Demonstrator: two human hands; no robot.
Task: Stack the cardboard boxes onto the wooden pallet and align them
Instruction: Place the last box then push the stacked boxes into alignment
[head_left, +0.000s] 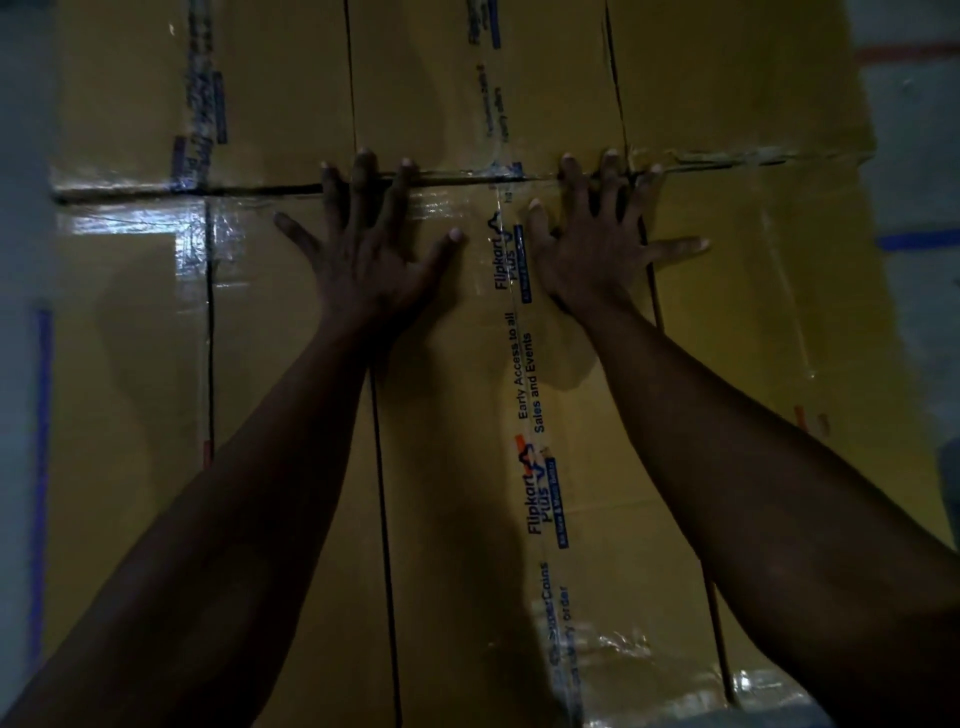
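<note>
Though dim, "Flipkart Plus" on box (452, 405).

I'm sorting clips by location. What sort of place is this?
Probably a warehouse or parcel packing area. Brown cardboard boxes sit packed edge to edge, sealed with branded shipping tape, and blue marking lines run along the pale floor. Little else shows.

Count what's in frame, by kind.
Boxes: 6, in two rows of 3
Hands: 2, left hand and right hand
Total: 8
</note>
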